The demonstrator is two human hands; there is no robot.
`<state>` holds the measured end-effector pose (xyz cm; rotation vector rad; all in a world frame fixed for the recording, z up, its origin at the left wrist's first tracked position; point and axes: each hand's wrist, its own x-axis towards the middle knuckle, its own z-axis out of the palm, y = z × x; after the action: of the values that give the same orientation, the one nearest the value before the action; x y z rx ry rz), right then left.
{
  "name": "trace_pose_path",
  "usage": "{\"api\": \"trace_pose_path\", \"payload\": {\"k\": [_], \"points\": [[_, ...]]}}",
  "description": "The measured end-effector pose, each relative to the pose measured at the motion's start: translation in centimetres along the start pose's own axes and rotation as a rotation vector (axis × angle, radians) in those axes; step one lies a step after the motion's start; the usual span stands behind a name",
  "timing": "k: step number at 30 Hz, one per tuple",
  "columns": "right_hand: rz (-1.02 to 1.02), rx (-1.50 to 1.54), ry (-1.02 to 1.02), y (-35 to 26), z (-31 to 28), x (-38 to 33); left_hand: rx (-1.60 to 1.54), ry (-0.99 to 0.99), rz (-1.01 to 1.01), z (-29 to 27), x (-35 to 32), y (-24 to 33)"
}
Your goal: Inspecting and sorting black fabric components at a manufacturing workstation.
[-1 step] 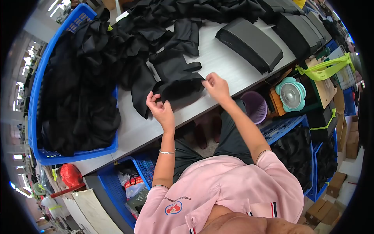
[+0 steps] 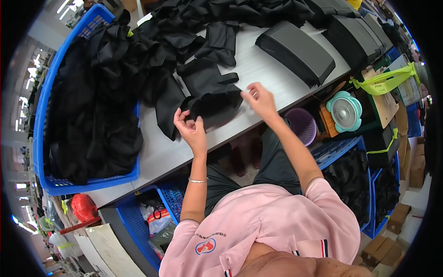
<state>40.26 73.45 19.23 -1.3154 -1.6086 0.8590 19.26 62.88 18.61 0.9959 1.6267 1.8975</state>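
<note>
**Loosely folded black fabric piece (image 2: pixel 217 108): hold by its edges**

Likely light and limp, it lies between the loosely curled left hand (image 2: pixel 191 133) and the right hand (image 2: pixel 262 102), fingertips bunched by its right corner; whether either pinches it, I cannot tell.

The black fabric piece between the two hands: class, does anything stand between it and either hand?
Nothing visible does. The left hand is at the left edge of the black fabric piece; the right hand is beside its right corner, though blur hides whether they touch.
</note>
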Motion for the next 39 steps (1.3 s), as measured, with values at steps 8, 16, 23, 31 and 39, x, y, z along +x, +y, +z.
{"api": "trace_pose_path", "payload": {"k": [8,16,23,31,39], "points": [[-0.264,-1.000,0.499,4.3,-18.1,8.0,-0.142,-0.054,-0.031,-0.1,-1.7,-0.5],[-0.242,-0.741,0.189,3.9,-22.3,11.0,-0.145,-0.024,-0.020,0.0,-3.4,-0.2],[-0.243,-0.867,0.125,2.0,-21.6,9.6,-0.134,-0.059,-0.075,-0.4,-6.9,0.5],[-0.652,-1.434,0.175,3.4,-19.9,8.8,-0.302,-0.066,-0.166,-1.0,-6.4,0.2],[-0.698,-1.291,0.139,-4.4,-15.1,-2.9,-0.490,-0.520,-0.365,0.6,-10.5,1.2]]}}
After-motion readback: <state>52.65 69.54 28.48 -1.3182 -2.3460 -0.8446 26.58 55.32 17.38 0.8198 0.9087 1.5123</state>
